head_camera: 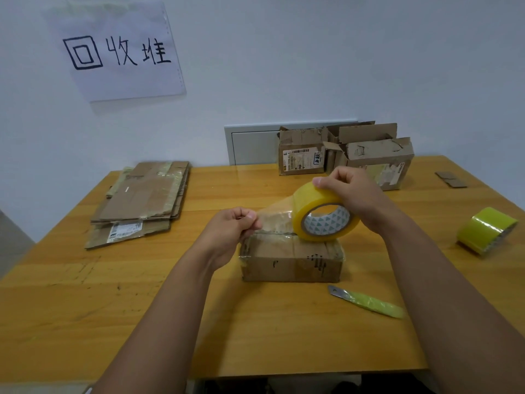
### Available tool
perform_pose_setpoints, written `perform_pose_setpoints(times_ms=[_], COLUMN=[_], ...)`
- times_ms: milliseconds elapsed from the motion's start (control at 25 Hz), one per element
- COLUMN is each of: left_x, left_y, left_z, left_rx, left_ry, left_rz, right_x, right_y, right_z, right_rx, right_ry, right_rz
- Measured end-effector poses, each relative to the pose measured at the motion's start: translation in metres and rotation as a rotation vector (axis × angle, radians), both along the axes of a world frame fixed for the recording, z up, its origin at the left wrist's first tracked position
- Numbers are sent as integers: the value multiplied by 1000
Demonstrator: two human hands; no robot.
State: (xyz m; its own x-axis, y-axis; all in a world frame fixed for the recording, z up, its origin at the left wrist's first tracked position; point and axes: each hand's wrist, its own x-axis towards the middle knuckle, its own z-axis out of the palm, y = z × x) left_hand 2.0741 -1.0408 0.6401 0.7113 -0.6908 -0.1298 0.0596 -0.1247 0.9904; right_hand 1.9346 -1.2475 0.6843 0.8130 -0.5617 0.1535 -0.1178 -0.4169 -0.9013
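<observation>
Over the middle of the bench (284, 336), we hold the yellow tape roll (312, 203) on edge at the top of the small cardboard box (289, 265). Our right hand (352, 194) is curled over its rim, probably so it can turn. Our left hand (230, 231) pinches the free end of the clear strip (277, 214) between thumb and fingers (251, 216). The strip stretches taut above the box's top seam, likely to seal it. The green knife (369, 302) lies just in front, handy for cutting. A spare roll (485, 230) sits to the right and flattened cartons (142, 200) at far left.
</observation>
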Motion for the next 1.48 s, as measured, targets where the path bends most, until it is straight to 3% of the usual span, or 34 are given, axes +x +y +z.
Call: perform_pose_setpoints(times_ms=[240,600,840,1320,1480], left_x=[6,18,28,30,19], left_y=[1,19,26,24,15], left_z=[4,-6,-17,-35,-45], left_rx=[-19,-70,-69,78,171], left_ry=[84,216,246,295,207], left_rz=[-5,133,209,199,188], right_x=[-21,-24,-21,-17,-19], right_y=[-2,4,10,13,16], right_z=[-15,-60,-62,-61,-65], right_rx=[-8,95,2,-243,-235], right_ry=[103,-73,-122,-15,-20], right_rz=[101,139,74,84,61])
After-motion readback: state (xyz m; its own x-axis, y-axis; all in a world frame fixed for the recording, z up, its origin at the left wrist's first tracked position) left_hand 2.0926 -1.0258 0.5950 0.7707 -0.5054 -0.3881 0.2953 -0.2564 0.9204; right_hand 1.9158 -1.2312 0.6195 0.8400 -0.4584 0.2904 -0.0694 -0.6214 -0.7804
